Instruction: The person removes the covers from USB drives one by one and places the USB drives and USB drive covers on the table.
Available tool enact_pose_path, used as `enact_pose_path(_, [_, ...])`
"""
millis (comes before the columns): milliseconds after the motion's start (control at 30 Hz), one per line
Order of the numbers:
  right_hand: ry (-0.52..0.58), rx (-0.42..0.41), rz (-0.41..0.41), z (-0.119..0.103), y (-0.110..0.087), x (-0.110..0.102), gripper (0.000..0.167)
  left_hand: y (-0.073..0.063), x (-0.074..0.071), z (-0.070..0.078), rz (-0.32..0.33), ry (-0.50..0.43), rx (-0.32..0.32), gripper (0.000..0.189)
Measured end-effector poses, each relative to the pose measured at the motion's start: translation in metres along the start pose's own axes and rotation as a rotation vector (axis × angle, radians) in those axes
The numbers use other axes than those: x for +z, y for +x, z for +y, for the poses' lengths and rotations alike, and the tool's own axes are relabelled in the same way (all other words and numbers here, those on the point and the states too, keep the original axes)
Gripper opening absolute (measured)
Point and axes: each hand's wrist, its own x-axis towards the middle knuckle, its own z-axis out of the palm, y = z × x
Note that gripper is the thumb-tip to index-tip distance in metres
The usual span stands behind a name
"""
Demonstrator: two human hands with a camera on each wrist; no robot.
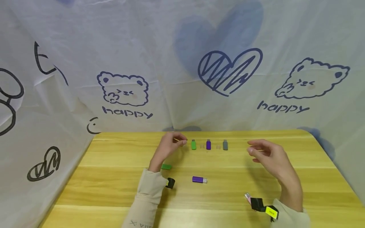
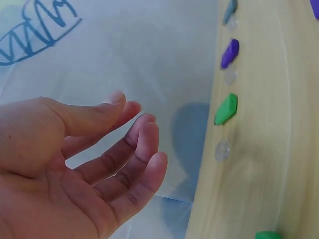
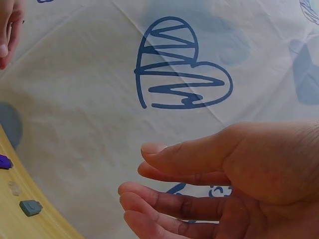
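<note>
A row at the table's back edge holds a green USB stick (image 1: 193, 145), a purple USB stick (image 1: 208, 145) and a grey USB stick (image 1: 225, 145). Small clear discs (image 2: 223, 150) lie beside them. My left hand (image 1: 170, 146) hovers just left of the green one, fingers loosely bent around nothing. To the right of the grey stick, my right hand (image 1: 269, 157) is also raised, its thumb and fingers apart and holding nothing. Nearer me lie another purple USB stick (image 1: 198, 179) with a metal plug, a green one (image 1: 166, 166) by my left wrist, and a pink one (image 1: 247, 197) partly hidden by the right wrist strap.
The wooden table (image 1: 222, 212) has a white cloth (image 1: 171, 47) with blue drawings hanging behind its back edge and along the sides. Black straps (image 1: 258, 204) are on both wrists, the right one with a yellow label.
</note>
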Motion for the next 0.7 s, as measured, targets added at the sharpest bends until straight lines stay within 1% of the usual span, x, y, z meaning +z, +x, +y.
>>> enact_pose_path(167, [-0.02, -0.006, -0.004, -0.003, 0.001, 0.002, 0.036, -0.008, 0.002, 0.004, 0.04, -0.036, -0.002, 0.01])
enact_pose_path(333, [-0.028, 0.001, -0.015, -0.004, 0.002, 0.006, 0.035, -0.015, 0.004, 0.002, 0.056, -0.087, 0.04, 0.009])
enact_pose_path(400, [-0.036, 0.004, -0.019, -0.005, 0.002, 0.008, 0.035, -0.017, 0.004, 0.002, 0.063, -0.095, 0.047, 0.01])
enact_pose_path(567, [-0.064, -0.012, -0.023, -0.008, 0.003, 0.012, 0.036, -0.02, 0.002, 0.004, 0.073, -0.116, 0.038, 0.01])
enact_pose_path(700, [-0.078, -0.036, -0.016, -0.005, 0.005, 0.016, 0.035, -0.02, 0.001, 0.003, 0.073, -0.134, 0.043, 0.011])
